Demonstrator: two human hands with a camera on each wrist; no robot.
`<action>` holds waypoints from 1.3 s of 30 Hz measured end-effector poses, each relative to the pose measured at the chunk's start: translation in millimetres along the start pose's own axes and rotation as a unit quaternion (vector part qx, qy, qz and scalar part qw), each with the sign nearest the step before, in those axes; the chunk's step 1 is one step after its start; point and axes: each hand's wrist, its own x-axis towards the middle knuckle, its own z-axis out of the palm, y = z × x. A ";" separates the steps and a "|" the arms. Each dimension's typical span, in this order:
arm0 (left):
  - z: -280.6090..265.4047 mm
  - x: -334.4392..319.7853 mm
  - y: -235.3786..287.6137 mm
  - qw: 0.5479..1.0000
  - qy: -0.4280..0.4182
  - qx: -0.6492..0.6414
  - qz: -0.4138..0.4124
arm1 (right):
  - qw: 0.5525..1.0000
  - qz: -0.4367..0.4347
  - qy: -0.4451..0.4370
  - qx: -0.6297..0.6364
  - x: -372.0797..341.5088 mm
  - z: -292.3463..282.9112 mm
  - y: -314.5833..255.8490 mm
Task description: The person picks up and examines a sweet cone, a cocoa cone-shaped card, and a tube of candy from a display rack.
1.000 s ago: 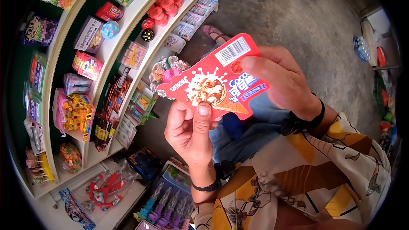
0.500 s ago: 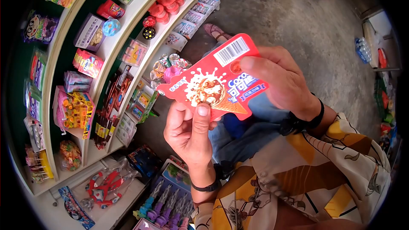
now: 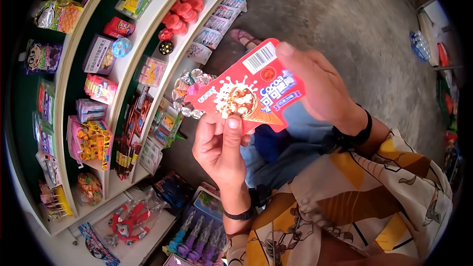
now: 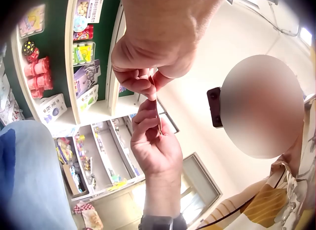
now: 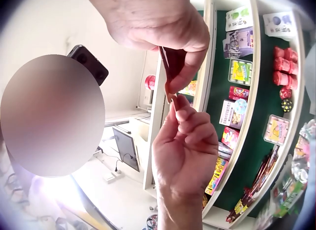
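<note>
Held up in front of the body is a flat red packet (image 3: 256,96), its face printed with an ice-cream cone, the word Cocoa and a barcode. My left hand (image 3: 221,150) pinches its lower edge, thumb flat on the printed cone and fingers behind. My right hand (image 3: 322,86) holds the upper right corner, thumb beside the barcode and its other fingers mostly hidden behind. Seen edge-on in the right wrist view, the packet (image 5: 174,64) is thin and runs between my right hand (image 5: 163,22) above and my left hand (image 5: 185,146) below.
Curved white shelves (image 3: 118,103) with sweets and small boxes rise on the left. Pink tubs (image 3: 185,12) stand on one shelf. Below, a bagged red toy (image 3: 128,224) lies on a white surface, near purple-topped items (image 3: 199,239). Concrete floor (image 3: 315,10) stretches beyond the hands.
My right thumb has slid off the printed face up to the corner by the barcode, uncovering more lettering. The left hand keeps its pinch. The head view has shifted slightly.
</note>
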 end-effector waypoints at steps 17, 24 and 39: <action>-28.0 20.8 -48.0 0.998 0.002 0.015 -0.064 | 0.993 0.115 0.036 -0.018 32.5 -17.3 64.5; -35.3 21.5 -54.8 0.997 -0.005 0.003 -0.072 | 0.990 0.132 0.046 -0.023 31.7 -8.6 62.1; -27.7 21.1 -55.0 0.997 -0.001 0.012 -0.074 | 0.992 0.121 0.020 0.014 30.6 -17.1 59.0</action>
